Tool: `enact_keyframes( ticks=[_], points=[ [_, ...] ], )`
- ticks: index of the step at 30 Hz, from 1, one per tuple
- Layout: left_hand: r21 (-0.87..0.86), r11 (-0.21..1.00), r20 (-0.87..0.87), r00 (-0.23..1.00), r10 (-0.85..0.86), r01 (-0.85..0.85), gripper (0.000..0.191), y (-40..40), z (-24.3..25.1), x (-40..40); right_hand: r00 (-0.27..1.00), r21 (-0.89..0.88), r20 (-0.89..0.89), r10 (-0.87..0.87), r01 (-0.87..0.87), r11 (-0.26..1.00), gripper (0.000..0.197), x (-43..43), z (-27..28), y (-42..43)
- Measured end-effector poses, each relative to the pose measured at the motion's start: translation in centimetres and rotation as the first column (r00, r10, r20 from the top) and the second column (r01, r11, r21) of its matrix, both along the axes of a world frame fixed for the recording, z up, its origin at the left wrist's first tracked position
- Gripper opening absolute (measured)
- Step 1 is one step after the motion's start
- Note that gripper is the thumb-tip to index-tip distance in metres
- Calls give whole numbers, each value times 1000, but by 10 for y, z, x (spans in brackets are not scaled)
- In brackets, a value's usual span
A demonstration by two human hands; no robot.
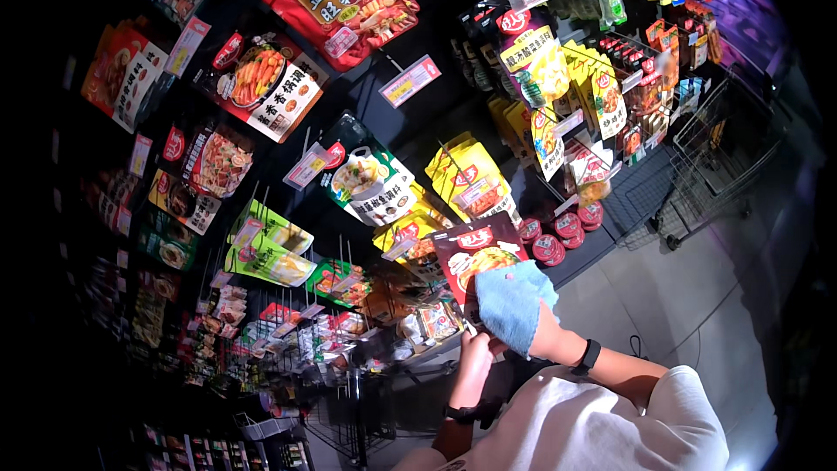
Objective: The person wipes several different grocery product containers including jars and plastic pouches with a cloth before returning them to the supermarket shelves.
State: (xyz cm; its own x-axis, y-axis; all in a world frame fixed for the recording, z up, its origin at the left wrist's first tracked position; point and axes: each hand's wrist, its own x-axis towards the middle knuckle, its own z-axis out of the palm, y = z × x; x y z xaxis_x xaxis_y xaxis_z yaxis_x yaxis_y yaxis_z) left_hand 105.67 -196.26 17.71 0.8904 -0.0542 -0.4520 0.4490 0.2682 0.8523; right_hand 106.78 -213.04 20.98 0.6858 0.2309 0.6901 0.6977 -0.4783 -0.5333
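Observation:
A dark red seasoning pouch [480, 242] with a food picture is held in front of the lower shelf hooks. My left hand [476, 348] grips its bottom edge, fingers closed at the corner. Over the pouch's front lies a light blue cloth [513, 304], pressed there by my right hand [548, 337]; the cloth hides most of its fingers. Yellow pouches [467, 176] hang on hooks just beyond the held pouch, with another yellow group [409, 235] to its left. Round red-lidded tubs [549, 248] sit to its right on the low shelf.
Hanging pouches fill the dark display rack, including a large red one [340, 6] and a green one [366, 176]. Price tags [410, 82] stick out on hook ends. A wire shopping cart [713, 157] stands at the right on the tiled floor [693, 301].

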Motion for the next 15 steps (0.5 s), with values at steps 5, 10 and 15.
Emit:
enact_keyframes(
  ticks=[5,10,15],
  points=[
    [-101,991,98,990,102,-92,38,27,5,15,1000,-133,12,5,-4,991,15,12,29,-1],
    [-56,994,178,979,100,-92,37,19,34,7,955,56,-273,-117,137,989,23,16,13,-6],
    [22,998,143,988,60,-64,30,0,31,-11,984,-94,-35,-177,173,980,24,23,26,-10]
  ],
)
